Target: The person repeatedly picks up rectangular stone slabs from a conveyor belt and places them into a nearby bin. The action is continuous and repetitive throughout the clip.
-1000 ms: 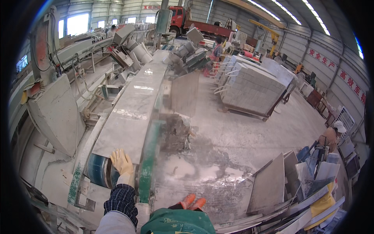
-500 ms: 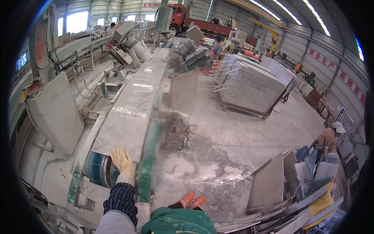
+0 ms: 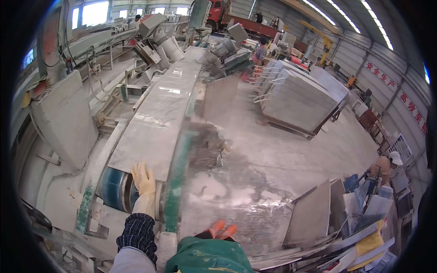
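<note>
Down near the bottom left, the gloved left hand (image 3: 144, 181) lies flat, fingers together, on the near end of the long stone slab (image 3: 161, 119) above the blue roller (image 3: 114, 189).

Daylight floods in from windows at eleven o'clock and roof strips at one; glare on my wet slab (image 3: 159, 113), edges bend darkly.

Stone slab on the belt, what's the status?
Left hand gloved, flat on slab end. Right hand out of view. Slab lies along conveyor, above blue roller. Nothing blocking.
</note>
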Demonstrator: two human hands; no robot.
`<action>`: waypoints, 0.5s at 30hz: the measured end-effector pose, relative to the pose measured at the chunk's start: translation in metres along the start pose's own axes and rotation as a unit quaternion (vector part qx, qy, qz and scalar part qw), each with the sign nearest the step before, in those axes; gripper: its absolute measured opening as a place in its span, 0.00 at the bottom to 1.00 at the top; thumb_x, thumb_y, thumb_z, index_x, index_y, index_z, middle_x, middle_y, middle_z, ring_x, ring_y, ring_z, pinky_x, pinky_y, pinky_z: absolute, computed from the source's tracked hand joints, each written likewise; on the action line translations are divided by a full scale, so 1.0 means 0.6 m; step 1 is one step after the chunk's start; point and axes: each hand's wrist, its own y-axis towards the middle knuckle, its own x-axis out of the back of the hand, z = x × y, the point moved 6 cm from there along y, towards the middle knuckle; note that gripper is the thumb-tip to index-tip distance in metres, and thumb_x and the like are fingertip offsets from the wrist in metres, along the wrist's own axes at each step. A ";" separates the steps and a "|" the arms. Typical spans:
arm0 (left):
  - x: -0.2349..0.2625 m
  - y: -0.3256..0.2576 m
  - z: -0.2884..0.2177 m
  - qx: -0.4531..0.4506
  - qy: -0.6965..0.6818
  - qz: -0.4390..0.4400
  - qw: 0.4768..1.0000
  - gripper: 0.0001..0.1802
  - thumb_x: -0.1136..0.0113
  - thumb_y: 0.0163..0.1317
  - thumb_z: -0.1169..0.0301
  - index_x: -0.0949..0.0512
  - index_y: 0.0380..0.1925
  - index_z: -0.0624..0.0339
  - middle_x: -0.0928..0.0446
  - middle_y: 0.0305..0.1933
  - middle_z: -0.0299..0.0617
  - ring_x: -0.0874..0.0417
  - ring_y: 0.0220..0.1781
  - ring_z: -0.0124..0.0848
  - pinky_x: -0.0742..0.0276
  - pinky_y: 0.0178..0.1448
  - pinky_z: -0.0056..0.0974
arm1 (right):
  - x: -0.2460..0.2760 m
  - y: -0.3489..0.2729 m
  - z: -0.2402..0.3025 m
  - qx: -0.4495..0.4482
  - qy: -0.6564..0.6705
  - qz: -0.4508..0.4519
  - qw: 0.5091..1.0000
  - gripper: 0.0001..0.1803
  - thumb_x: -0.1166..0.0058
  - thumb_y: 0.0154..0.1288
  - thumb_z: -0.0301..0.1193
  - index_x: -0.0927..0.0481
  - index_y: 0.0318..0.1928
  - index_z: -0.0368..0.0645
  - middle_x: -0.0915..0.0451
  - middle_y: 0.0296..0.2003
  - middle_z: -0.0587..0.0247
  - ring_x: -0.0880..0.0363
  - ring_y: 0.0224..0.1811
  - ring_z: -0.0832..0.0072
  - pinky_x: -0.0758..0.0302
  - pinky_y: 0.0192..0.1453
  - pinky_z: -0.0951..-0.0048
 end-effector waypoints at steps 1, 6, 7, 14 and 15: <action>0.002 0.003 0.015 0.060 -0.077 -0.010 0.995 0.24 0.48 0.67 0.63 0.27 0.59 0.64 0.28 0.63 0.56 0.32 0.68 0.52 0.44 0.75 0.50 | 0.007 0.007 0.008 -0.003 0.042 -0.010 0.999 0.35 0.36 0.57 0.45 0.28 0.63 0.48 0.26 0.60 0.55 0.29 0.62 0.59 0.35 0.65 0.57; 0.014 0.006 -0.028 0.128 -0.272 -0.041 0.953 0.22 0.49 0.72 0.64 0.28 0.61 0.65 0.25 0.61 0.53 0.25 0.64 0.42 0.33 0.68 0.39 | 0.007 0.059 0.051 -0.064 0.362 -0.031 0.929 0.33 0.37 0.57 0.46 0.27 0.62 0.52 0.24 0.57 0.58 0.27 0.59 0.60 0.35 0.63 0.56; 0.019 0.001 -0.064 0.103 -0.305 -0.044 0.946 0.21 0.49 0.72 0.65 0.29 0.61 0.64 0.24 0.60 0.50 0.24 0.63 0.39 0.33 0.68 0.38 | -0.013 0.065 0.064 -0.090 0.424 -0.012 0.901 0.32 0.37 0.57 0.47 0.26 0.62 0.53 0.23 0.57 0.59 0.27 0.59 0.60 0.35 0.63 0.56; 0.018 -0.216 -0.356 0.188 -0.626 0.522 0.548 0.24 0.46 0.72 0.61 0.32 0.64 0.56 0.25 0.62 0.44 0.22 0.60 0.41 0.24 0.62 0.48 | -0.241 -0.088 0.262 -0.027 0.420 0.332 0.844 0.41 0.38 0.53 0.25 0.35 0.71 0.51 0.25 0.58 0.66 0.22 0.42 0.74 0.25 0.47 0.66; 0.035 -0.236 -0.383 0.111 -0.616 0.564 0.538 0.24 0.47 0.73 0.60 0.33 0.65 0.55 0.26 0.62 0.44 0.23 0.61 0.41 0.25 0.63 0.48 | -0.258 -0.139 0.311 0.028 0.459 0.416 0.785 0.41 0.35 0.51 0.23 0.32 0.68 0.40 0.24 0.58 0.59 0.20 0.48 0.70 0.22 0.50 0.73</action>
